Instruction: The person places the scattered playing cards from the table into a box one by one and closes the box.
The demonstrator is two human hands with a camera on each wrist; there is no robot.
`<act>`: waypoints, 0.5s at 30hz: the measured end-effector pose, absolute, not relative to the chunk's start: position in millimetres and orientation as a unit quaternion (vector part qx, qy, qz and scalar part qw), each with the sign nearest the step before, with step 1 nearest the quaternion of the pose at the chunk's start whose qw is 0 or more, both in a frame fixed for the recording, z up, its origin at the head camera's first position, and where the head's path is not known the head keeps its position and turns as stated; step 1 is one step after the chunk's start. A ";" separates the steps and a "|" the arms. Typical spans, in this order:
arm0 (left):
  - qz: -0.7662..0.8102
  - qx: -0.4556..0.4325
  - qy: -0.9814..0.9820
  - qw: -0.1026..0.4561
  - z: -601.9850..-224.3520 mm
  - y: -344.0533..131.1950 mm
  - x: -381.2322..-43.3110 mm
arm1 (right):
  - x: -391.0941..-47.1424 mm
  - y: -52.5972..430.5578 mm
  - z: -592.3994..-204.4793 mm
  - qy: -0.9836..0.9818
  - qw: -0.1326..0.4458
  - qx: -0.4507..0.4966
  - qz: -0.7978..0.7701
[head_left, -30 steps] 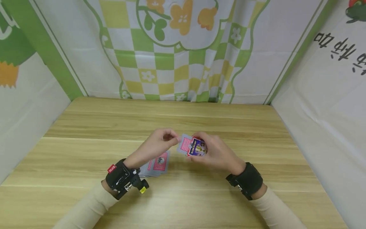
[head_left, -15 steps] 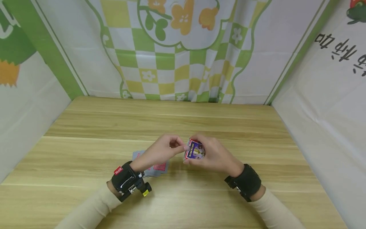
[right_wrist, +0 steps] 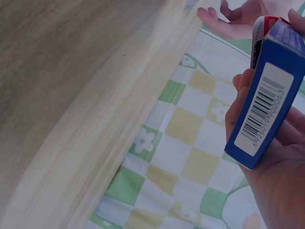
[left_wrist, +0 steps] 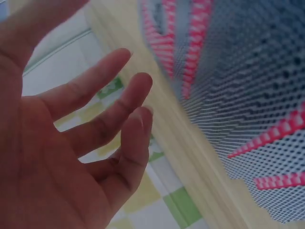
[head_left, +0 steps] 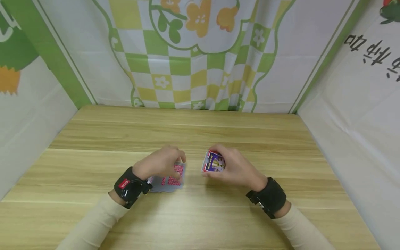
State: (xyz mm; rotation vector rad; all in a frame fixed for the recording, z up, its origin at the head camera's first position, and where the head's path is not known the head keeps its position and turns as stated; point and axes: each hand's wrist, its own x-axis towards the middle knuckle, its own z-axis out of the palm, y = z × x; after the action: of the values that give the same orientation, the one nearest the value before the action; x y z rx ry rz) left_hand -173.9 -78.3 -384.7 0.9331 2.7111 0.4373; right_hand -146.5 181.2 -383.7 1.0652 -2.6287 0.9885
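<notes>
The worktop (head_left: 237,132) is made of pale wood with long brown lines, and its far corners are round. Behind it hangs a white cloth (head_left: 290,83) with green and yellow squares (head_left: 178,66), little white flowers (head_left: 161,82) in some squares, and big orange flowers (head_left: 198,17) with green leaves (head_left: 174,33) at the top. The left sheet (head_left: 31,132) is white with a green and orange picture (head_left: 15,48), and the right sheet (head_left: 350,118) is white with black writing (head_left: 377,53) and a red and green shape (head_left: 391,13) up high

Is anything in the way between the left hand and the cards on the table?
No, nothing visible: the left hand is over the cards. The box is to their right, in the right hand.
</notes>
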 end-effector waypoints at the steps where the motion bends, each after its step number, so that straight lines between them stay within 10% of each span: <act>1: 0.136 0.317 0.931 0.122 -386.0 -78.8 -173.6 | -146.3 181.3 -383.8 -0.873 0.067 0.353 0.329; 15: 0.126 0.315 0.934 0.116 -395.3 -76.9 -175.0 | -145.3 180.6 -383.9 -0.876 0.063 0.354 0.321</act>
State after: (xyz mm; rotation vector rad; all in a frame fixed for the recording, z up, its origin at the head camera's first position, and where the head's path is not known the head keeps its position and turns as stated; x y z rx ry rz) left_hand -175.0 -76.9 -395.3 0.9227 2.7349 0.3693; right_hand -145.3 180.6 -383.9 1.0705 -2.6477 0.9685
